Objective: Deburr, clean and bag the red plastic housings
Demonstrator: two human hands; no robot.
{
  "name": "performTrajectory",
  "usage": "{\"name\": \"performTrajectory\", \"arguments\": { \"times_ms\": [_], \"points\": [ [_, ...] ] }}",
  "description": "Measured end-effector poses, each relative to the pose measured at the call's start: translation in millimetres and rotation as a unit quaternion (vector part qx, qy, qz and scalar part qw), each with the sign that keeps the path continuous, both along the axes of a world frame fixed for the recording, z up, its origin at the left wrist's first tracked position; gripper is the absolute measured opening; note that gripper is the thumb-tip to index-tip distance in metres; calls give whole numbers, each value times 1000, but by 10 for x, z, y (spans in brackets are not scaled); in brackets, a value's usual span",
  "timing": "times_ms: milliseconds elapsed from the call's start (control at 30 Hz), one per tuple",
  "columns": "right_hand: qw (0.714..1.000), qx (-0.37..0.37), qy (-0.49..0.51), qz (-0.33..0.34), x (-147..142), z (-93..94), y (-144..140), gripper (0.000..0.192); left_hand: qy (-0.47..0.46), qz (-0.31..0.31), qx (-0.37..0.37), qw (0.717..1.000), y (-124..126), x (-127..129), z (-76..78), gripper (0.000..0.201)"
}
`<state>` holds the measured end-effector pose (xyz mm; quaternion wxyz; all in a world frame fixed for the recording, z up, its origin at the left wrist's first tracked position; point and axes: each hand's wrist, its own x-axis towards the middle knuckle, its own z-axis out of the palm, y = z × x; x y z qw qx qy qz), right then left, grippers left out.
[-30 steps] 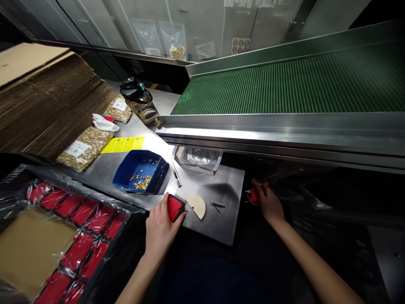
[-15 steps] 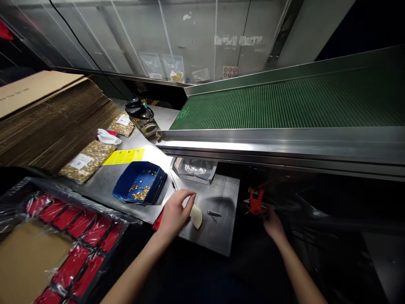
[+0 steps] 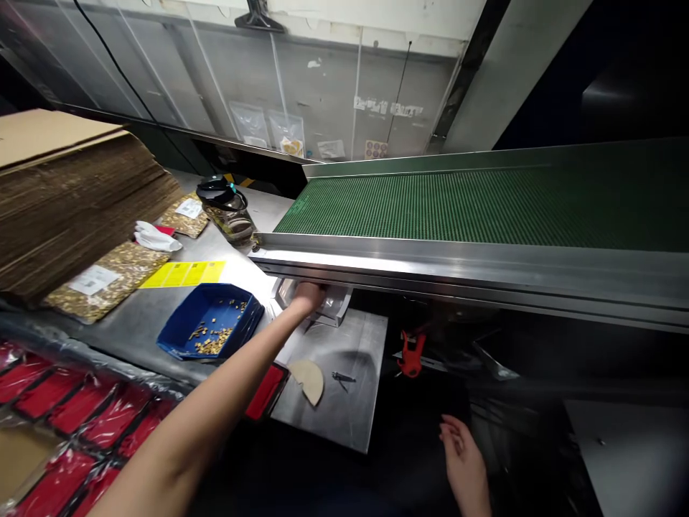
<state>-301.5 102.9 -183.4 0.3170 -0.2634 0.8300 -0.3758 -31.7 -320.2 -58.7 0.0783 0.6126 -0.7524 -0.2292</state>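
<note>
Head view showed the left hand (image 3: 308,296) reaching far to the steel tray (image 3: 329,304) under the conveyor (image 3: 463,205), its grip hidden, while the right hand (image 3: 461,459) hung spread and empty beside the counter (image 3: 344,402).

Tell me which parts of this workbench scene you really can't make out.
- Head view: the left hand reaches into a metal tray; its fingers and the tray's contents are hidden under the conveyor edge.
- Right hand: dark surroundings, nothing visibly held.
- Red clamp: what it grips is lost in shadow.
- Wall labels: too small to read.
- Red pouches: cut off by the frame's left and bottom edges.
</note>
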Motion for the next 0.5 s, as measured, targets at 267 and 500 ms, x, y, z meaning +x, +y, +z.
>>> {"name": "performTrajectory", "arguments": {
  "times_ms": [267,500],
  "points": [
    [1000,-11,-23,-16,124,284,-204,55,107,-19,24,994,221,156,63,24],
    [987,-118,-22,109,855,1163,-916,39,278,-53,-7,959,919,362,427,27]
  ]
}}
